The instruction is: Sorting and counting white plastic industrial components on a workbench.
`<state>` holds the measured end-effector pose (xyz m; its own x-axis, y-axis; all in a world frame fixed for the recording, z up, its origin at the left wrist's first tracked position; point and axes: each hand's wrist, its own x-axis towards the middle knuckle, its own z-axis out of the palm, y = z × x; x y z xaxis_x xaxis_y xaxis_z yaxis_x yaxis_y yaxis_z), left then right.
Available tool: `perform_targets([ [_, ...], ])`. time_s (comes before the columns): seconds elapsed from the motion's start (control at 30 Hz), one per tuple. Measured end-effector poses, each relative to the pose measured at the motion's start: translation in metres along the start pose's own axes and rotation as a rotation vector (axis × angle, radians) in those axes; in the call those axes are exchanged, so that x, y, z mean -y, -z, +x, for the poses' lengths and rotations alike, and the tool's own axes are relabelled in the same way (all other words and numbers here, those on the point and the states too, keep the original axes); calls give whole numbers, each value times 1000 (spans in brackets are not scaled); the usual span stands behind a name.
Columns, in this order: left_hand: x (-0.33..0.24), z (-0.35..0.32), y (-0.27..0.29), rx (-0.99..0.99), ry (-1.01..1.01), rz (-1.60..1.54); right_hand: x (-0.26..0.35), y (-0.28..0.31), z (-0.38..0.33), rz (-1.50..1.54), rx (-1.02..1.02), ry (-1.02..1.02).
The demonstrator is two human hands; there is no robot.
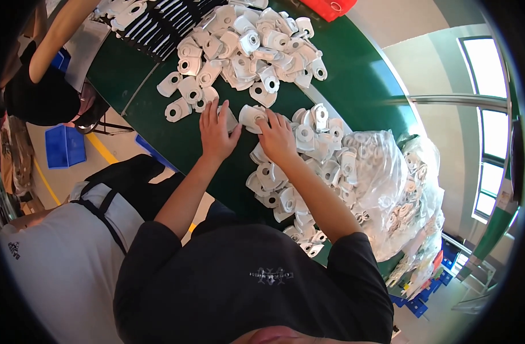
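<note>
My left hand point(216, 136) is at the middle of the green table, its fingers and thumb closed around the edge of a white plastic part point(231, 120). Just to its right, my right hand point(278, 139) grips another white plastic part point(250, 117), rounded, with a hole partly under the fingers. A big pile of similar white parts point(245, 57) lies beyond both hands. More such parts point(305, 137) are heaped beside and under my right forearm.
A clear plastic bag point(382, 172) full of parts rests at the right. Black racks point(159, 28) holding white pieces stand at the far left, a red bin point(330, 8) at the far edge. Co-workers point(73, 252) are on the left. A blue crate point(65, 147) sits on the floor.
</note>
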<state>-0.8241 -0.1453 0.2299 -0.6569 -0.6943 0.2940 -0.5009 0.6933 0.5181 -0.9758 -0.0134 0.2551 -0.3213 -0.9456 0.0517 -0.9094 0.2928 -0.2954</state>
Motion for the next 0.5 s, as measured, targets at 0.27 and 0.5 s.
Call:
perform_targets([
  [0.27, 14, -33, 2, 92, 57, -1, -1, 24, 2, 130, 106, 94],
  [0.5, -1, -50, -1, 145, -59, -85, -8, 7, 52, 78, -48, -51],
])
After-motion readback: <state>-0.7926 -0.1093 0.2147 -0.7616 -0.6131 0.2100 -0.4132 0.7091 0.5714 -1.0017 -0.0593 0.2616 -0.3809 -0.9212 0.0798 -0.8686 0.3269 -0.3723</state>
